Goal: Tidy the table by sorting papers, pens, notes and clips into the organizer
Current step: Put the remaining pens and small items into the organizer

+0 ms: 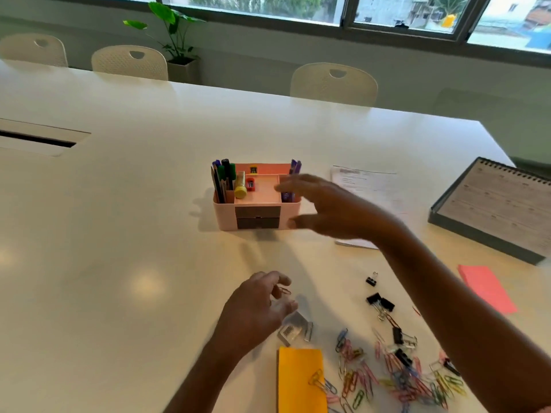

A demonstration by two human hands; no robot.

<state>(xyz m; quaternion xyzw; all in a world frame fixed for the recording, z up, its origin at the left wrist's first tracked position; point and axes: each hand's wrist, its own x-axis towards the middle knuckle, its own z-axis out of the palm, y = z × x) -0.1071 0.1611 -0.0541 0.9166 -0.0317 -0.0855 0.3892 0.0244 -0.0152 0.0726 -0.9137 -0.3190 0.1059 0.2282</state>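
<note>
The pink organizer (226, 214) stands mid-table with pens (223, 177) in its left slot, purple pens (295, 167) at the right, and a yellow glue stick (240, 186) in the tray. My right hand (325, 205) hovers blurred at its right side, fingers spread, holding nothing. Nearer me, my left hand (256, 308) pinches a paper clip (284, 291) above a small clear box (293, 329). Coloured paper clips (396, 380) and black binder clips (380, 302) lie scattered at the lower right. Yellow sticky notes (301, 380) sit at the bottom edge.
Printed papers (363, 183) lie right of the organizer, partly behind my right arm. A spiral desk calendar (495, 204) lies at the far right, with a pink note pad (486, 287) below it. Chairs (334, 81) line the far table edge; a cable slot (38, 138) is at left.
</note>
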